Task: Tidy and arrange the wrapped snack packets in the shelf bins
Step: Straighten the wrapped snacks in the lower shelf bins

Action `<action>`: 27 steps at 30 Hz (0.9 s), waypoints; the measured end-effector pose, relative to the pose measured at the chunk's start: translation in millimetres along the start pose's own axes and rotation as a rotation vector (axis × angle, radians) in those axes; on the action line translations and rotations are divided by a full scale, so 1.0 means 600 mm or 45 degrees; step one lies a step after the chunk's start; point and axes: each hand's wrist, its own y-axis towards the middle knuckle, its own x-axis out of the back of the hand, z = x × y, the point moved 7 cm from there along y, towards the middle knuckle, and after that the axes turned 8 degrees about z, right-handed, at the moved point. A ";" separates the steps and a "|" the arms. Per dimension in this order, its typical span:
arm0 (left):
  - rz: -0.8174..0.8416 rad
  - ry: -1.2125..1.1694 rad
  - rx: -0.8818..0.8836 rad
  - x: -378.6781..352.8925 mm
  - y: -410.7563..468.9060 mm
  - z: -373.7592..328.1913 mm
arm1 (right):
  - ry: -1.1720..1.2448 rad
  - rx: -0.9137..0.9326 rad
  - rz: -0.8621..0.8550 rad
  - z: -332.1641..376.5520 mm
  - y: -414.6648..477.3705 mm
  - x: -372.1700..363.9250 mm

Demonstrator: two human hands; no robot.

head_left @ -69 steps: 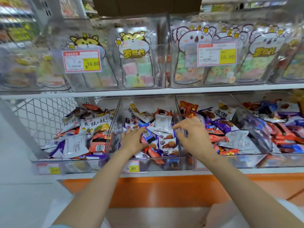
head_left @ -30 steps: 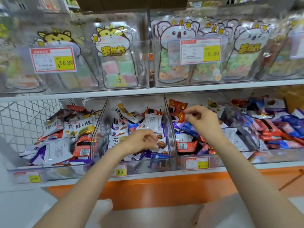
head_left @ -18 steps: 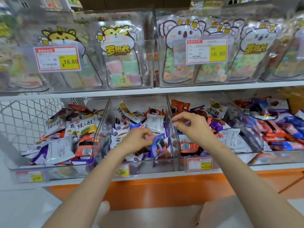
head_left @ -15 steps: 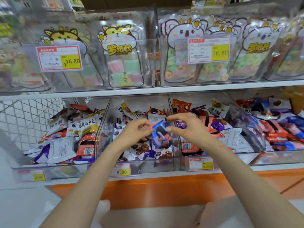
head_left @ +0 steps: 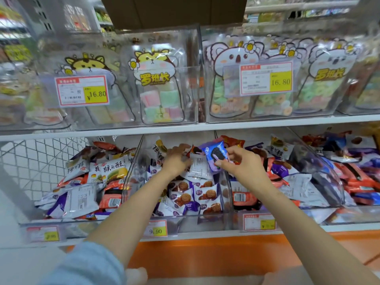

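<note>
Head view: one shelf front, both hands in the lower row of bins
Right hand (head_left: 242,164): up over the divider between the middle bin (head_left: 185,222) and the right bin (head_left: 304,215), thumb and fingers (head_left: 223,161) clamped on a blue cookie packet (head_left: 215,155)
Blue cookie packet: upright and slightly tilted, above the far right corner of the middle bin and clear of the heap
Left hand (head_left: 176,161): in the far part of the middle bin, on the heap just left of a white packet (head_left: 199,167); it is blurred, so I cannot tell whether its fingers are apart or gripping
Middle bin: clear plastic, with purple-and-white biscuit packets (head_left: 206,194) near the front and a 9.90 price tag (head_left: 157,228) on the front wall
Left bin (head_left: 86,229): heaped white, orange and purple packets
Right bin: orange, purple and white packets
Upper shelf (head_left: 185,126): clear bins of cartoon-animal candy bags (head_left: 158,89)
Sleeve (head_left: 86,264): light blue, on the left arm at the near edge
</note>
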 end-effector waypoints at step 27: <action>0.285 -0.456 -0.293 0.017 -0.057 -0.201 | -0.516 -0.349 -0.429 -0.071 0.007 0.113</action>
